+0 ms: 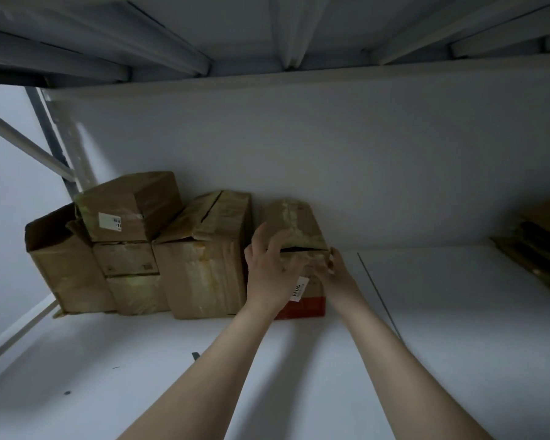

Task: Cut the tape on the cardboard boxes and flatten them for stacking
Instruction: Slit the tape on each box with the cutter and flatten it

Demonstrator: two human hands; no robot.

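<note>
**As both hands meet the end box, its lifted flap edge sits right at the fingertips**

Because the end box stands at 12 o'clock from both wrists, at the right end of the row on the white shelf, neither arm needs to cross the other. Its long axis runs from 6 to 12, away from the person. The yellowed tape follows that line over the top.

The left hand lies on the near face and upper left corner. Its fingers are spread and only lightly bent over the top edge, pressing rather than clasping. The right hand is at the upper right corner of the near face. Its fingers are curled and pinch the cardboard just below a dark slit where the top flap stands lifted. Both hands touch the box, and the right is nearer the slit.

The step looks like drawing the box toward 6 o'clock, or prising that flap. No blade shows in either hand.

The other boxes crowd in at 9 o'clock, apparently touching it. Flattened cardboard lies well apart at 3 o'clock.
</note>
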